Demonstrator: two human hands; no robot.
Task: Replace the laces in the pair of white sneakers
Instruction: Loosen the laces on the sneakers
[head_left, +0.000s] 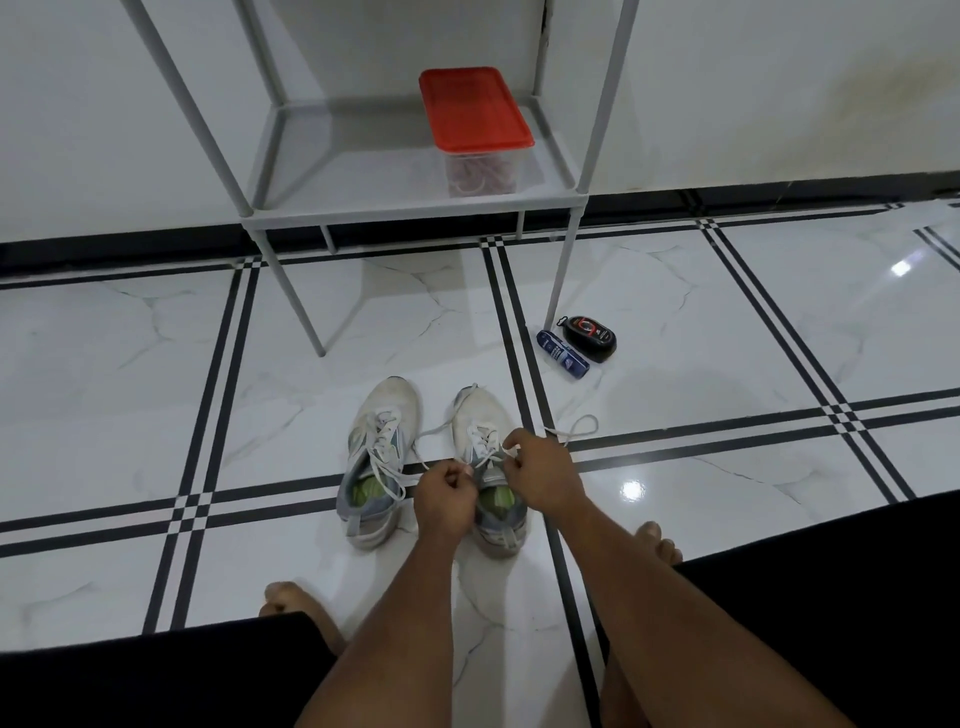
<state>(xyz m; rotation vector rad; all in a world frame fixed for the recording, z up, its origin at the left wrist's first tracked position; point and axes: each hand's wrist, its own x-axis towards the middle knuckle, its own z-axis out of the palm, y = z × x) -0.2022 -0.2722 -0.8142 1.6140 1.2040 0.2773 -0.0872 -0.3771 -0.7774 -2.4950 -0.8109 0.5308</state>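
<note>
Both hands (447, 493) (540, 478) pinching the lace (571, 428) over the right sneaker (483, 415): best unthreaded eyelet by eyelet, gently.

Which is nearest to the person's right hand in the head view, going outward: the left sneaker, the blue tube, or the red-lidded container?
From the right hand:
1. Left sneaker, on the floor just past the left hand.
2. Blue tube, on the floor ahead, beside the rack leg.
3. Red-lidded container, up on the rack shelf, farthest.

bare floor (130, 374) left of sneakers (431, 467), shelf leg (298, 301) ahead, two bottles (576, 343) front-right
</note>
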